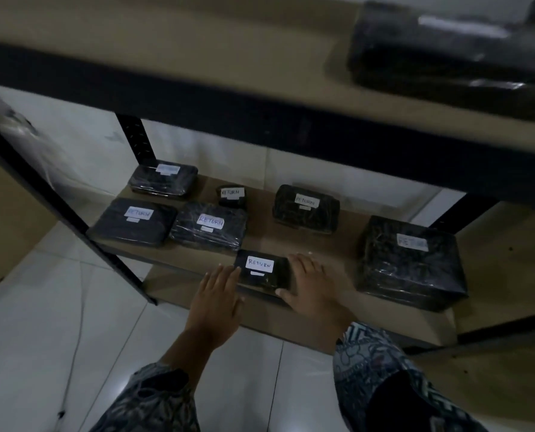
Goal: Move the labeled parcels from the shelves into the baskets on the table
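Note:
Several black plastic-wrapped parcels with white "RETURN" labels lie on a low wooden shelf (303, 241). The nearest one, a small front parcel (260, 271), sits at the shelf's front edge between my hands. My left hand (218, 294) reaches its left side with straight fingers, the fingertips at the parcel's edge. On the parcel's right side rests my right hand (310, 283), its thumb at the near right corner and its fingers along the right edge. A big parcel (411, 263) lies to the right. No baskets are in view.
Behind lie more labeled parcels: a flat one (133, 222), a wrapped one (208, 226), a tiny one (232, 196), a back-left one (163, 179) and a middle one (305, 208). An upper shelf (197, 57) overhangs, carrying another parcel (447, 54). A black shelf post (113, 263) stands left. White tiled floor lies below.

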A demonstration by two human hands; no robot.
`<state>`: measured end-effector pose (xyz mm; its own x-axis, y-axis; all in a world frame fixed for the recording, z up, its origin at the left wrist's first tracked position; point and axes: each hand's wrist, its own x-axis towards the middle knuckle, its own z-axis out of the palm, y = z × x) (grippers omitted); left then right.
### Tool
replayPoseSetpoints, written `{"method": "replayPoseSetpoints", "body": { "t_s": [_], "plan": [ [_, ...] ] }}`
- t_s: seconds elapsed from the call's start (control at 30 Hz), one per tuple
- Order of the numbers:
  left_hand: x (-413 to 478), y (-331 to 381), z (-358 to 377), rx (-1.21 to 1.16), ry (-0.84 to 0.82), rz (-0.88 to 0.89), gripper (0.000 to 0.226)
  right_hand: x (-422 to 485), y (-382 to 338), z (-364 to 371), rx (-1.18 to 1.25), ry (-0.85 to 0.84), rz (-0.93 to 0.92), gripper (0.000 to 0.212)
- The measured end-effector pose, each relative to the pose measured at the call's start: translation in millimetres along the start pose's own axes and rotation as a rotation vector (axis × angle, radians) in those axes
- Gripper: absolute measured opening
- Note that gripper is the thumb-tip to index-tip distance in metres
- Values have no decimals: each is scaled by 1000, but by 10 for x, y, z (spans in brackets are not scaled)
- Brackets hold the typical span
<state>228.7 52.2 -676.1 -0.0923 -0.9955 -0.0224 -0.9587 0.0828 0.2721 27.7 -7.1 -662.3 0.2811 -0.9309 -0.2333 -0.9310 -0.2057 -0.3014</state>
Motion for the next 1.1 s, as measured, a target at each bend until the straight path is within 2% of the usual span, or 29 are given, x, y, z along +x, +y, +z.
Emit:
{"method": "replayPoseSetpoints", "body": {
  "t_s": [0.13,0.3,0.4,0.53,0.73,1.0,1.1],
  "plan": [
    [195,-291,397,-4,-1,18,62,333,71,399,46,18,-4,92],
    [401,-523,730,-56,79,72,56,545,220,748,57,61,-70,96],
    [461,-543,838,-83,115,112,56,544,338,771,76,147,-106,102],
    [515,-467,933,-70,133,145,53,437,605,695,164,229,-24,98],
    [614,-333,979,-76,146,201,53,360,792,598,174,293,1,108],
    [678,-232,1063,-30,82,219,57,254,731,650,70,568,-136,98],
    [683,-243,1037,-22,69,240,58,215,700,674,74,589,-115,95]
  ]
}}
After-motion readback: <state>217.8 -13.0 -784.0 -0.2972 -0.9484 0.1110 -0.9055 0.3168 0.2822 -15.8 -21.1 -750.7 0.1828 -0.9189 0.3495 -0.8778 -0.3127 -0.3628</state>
